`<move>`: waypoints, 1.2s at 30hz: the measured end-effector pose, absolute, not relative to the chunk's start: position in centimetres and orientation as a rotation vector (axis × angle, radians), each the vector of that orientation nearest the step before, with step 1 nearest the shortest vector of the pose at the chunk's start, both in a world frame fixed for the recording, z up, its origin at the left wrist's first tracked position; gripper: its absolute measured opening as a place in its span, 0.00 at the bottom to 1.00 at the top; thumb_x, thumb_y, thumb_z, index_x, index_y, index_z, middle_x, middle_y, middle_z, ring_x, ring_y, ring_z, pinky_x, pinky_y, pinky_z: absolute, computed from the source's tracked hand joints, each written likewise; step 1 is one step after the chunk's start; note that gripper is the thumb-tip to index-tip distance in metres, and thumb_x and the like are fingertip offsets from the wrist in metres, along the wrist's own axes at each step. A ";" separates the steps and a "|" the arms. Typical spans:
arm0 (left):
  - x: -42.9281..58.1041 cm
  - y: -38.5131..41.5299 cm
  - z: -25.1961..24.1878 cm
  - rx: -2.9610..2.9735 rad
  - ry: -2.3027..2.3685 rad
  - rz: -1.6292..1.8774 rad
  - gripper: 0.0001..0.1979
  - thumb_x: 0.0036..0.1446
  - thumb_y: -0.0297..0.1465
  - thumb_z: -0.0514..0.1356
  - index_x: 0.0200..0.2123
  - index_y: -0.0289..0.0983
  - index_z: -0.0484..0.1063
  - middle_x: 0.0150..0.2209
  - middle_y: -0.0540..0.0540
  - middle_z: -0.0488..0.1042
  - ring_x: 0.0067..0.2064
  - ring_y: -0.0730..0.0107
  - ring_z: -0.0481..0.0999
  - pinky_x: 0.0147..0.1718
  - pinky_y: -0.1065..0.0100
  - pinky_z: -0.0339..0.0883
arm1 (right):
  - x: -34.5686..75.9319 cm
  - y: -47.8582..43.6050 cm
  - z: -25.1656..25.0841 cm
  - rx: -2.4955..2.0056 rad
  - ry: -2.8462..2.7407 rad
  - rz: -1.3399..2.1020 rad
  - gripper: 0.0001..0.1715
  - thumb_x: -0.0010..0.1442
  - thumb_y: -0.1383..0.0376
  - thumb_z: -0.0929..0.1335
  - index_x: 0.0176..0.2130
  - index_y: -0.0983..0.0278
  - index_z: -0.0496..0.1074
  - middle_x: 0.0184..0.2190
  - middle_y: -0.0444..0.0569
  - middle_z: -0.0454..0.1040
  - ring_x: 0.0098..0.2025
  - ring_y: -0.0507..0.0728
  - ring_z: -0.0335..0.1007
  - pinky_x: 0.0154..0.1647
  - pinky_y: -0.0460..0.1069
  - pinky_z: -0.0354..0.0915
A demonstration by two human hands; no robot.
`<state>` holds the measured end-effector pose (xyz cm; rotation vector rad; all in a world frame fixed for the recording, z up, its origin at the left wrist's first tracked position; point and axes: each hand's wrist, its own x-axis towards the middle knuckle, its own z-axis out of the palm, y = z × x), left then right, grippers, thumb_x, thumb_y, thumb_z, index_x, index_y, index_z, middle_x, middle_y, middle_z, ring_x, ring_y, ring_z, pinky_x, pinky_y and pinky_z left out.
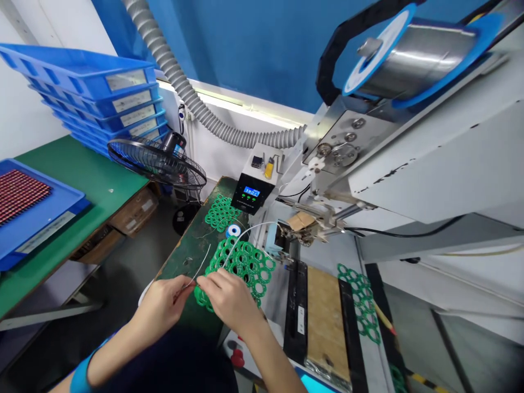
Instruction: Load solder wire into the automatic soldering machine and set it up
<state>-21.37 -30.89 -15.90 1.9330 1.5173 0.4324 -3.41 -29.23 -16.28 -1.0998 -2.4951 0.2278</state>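
Note:
My left hand [166, 303] pinches the end of a thin white wire [200, 267] that runs up toward a small spool [233, 231]. My right hand [229, 297] has its fingers closed on the near edge of a green panel of ring-shaped boards [245, 265]. The panel lies on a dark green worktop [184, 256]. A second heap of green rings [221, 212] lies farther back on the same worktop.
A soldering machine [409, 142] with a large solder reel [413, 52] fills the right side. Below it are a wooden fixture plate [325, 316] and another green ring strip [362, 305]. A controller box [249, 194], a fan [158, 161], a grey hose [196, 103] and stacked blue trays [94, 93] stand behind and left.

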 end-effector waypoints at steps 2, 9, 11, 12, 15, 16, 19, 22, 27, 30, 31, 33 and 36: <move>-21.2 -30.9 -15.7 1.932 1.519 0.433 0.13 0.60 0.33 0.49 0.29 0.36 0.70 0.17 0.53 0.64 0.19 0.77 0.61 0.20 0.75 0.49 | -3.3 -29.2 -16.1 -1.092 -2.505 0.222 0.06 0.61 0.68 0.62 0.38 0.62 0.69 0.26 0.43 0.68 0.31 0.52 0.61 0.28 0.48 0.55; -20.7 -31.1 -15.0 1.892 1.511 0.472 0.12 0.60 0.30 0.48 0.29 0.35 0.69 0.17 0.54 0.63 0.19 0.79 0.58 0.21 0.76 0.49 | -3.0 -29.2 -17.0 -0.973 -2.417 0.211 0.11 0.62 0.72 0.59 0.37 0.65 0.69 0.27 0.47 0.70 0.30 0.53 0.62 0.30 0.48 0.58; -20.7 -31.1 -14.9 1.882 1.511 0.482 0.12 0.59 0.30 0.49 0.29 0.35 0.69 0.18 0.53 0.64 0.19 0.79 0.59 0.21 0.76 0.50 | -3.1 -29.3 -17.1 -0.933 -2.382 0.195 0.13 0.62 0.73 0.58 0.38 0.67 0.70 0.28 0.48 0.71 0.31 0.54 0.63 0.31 0.48 0.59; -20.7 -31.1 -14.9 1.881 1.511 0.482 0.12 0.59 0.30 0.49 0.29 0.35 0.70 0.18 0.52 0.65 0.20 0.78 0.60 0.21 0.76 0.50 | -3.1 -29.3 -17.1 -0.917 -2.371 0.184 0.13 0.62 0.73 0.58 0.38 0.68 0.70 0.28 0.49 0.72 0.31 0.54 0.64 0.31 0.49 0.60; -20.7 -31.1 -14.7 1.886 1.517 0.479 0.12 0.59 0.29 0.49 0.29 0.35 0.70 0.18 0.52 0.65 0.20 0.78 0.60 0.21 0.76 0.50 | -3.2 -29.4 -17.0 -0.896 -2.360 0.176 0.14 0.62 0.74 0.57 0.38 0.68 0.70 0.28 0.50 0.72 0.31 0.54 0.64 0.32 0.49 0.61; -20.7 -31.1 -14.6 1.889 1.518 0.482 0.12 0.59 0.29 0.49 0.29 0.35 0.70 0.18 0.52 0.65 0.20 0.78 0.60 0.21 0.76 0.50 | -3.3 -29.4 -16.9 -0.896 -2.357 0.177 0.14 0.62 0.74 0.57 0.38 0.68 0.70 0.28 0.50 0.72 0.31 0.54 0.64 0.32 0.49 0.61; -20.6 -31.1 -14.4 1.887 1.505 0.495 0.11 0.59 0.28 0.50 0.29 0.35 0.70 0.17 0.53 0.64 0.19 0.79 0.59 0.21 0.76 0.50 | -3.4 -29.3 -16.6 -0.884 -2.349 0.180 0.16 0.62 0.75 0.56 0.38 0.69 0.70 0.27 0.50 0.72 0.32 0.55 0.65 0.35 0.50 0.62; -20.6 -31.0 -14.3 1.869 1.497 0.501 0.11 0.58 0.28 0.50 0.29 0.34 0.70 0.17 0.53 0.63 0.19 0.79 0.58 0.21 0.76 0.50 | -3.6 -29.2 -16.6 -0.877 -2.353 0.171 0.16 0.63 0.74 0.56 0.38 0.69 0.70 0.27 0.50 0.72 0.31 0.55 0.65 0.34 0.50 0.62; -20.7 -31.0 -14.4 1.862 1.490 0.499 0.11 0.58 0.28 0.50 0.28 0.34 0.70 0.16 0.55 0.58 0.19 0.80 0.55 0.21 0.76 0.48 | -3.5 -29.3 -16.9 -0.887 -2.370 0.169 0.16 0.62 0.76 0.56 0.37 0.68 0.70 0.26 0.49 0.71 0.30 0.54 0.62 0.32 0.49 0.61; -20.9 -31.0 -14.5 1.864 1.475 0.500 0.11 0.58 0.28 0.50 0.28 0.34 0.70 0.16 0.55 0.58 0.19 0.80 0.54 0.20 0.76 0.48 | -3.3 -29.2 -16.9 -0.891 -2.383 0.186 0.13 0.62 0.74 0.58 0.37 0.68 0.70 0.26 0.48 0.70 0.29 0.54 0.61 0.30 0.49 0.59; -20.9 -31.1 -14.5 1.863 1.472 0.501 0.11 0.58 0.28 0.50 0.28 0.34 0.70 0.16 0.55 0.58 0.19 0.80 0.55 0.20 0.76 0.48 | -3.3 -29.2 -16.9 -0.896 -2.392 0.201 0.12 0.61 0.73 0.59 0.37 0.67 0.70 0.26 0.47 0.70 0.29 0.54 0.60 0.30 0.49 0.59; -20.9 -31.1 -14.6 1.854 1.469 0.502 0.11 0.58 0.28 0.50 0.28 0.34 0.70 0.16 0.55 0.58 0.19 0.80 0.55 0.20 0.76 0.48 | -3.2 -29.1 -16.7 -0.912 -2.414 0.231 0.11 0.61 0.72 0.59 0.37 0.66 0.70 0.26 0.47 0.70 0.29 0.53 0.60 0.30 0.49 0.58; -21.0 -31.2 -14.5 1.832 1.477 0.497 0.10 0.57 0.27 0.50 0.29 0.34 0.70 0.16 0.56 0.57 0.18 0.80 0.53 0.19 0.76 0.47 | -3.2 -29.1 -16.4 -0.917 -2.446 0.212 0.11 0.62 0.71 0.59 0.38 0.65 0.70 0.25 0.46 0.69 0.27 0.53 0.59 0.27 0.48 0.56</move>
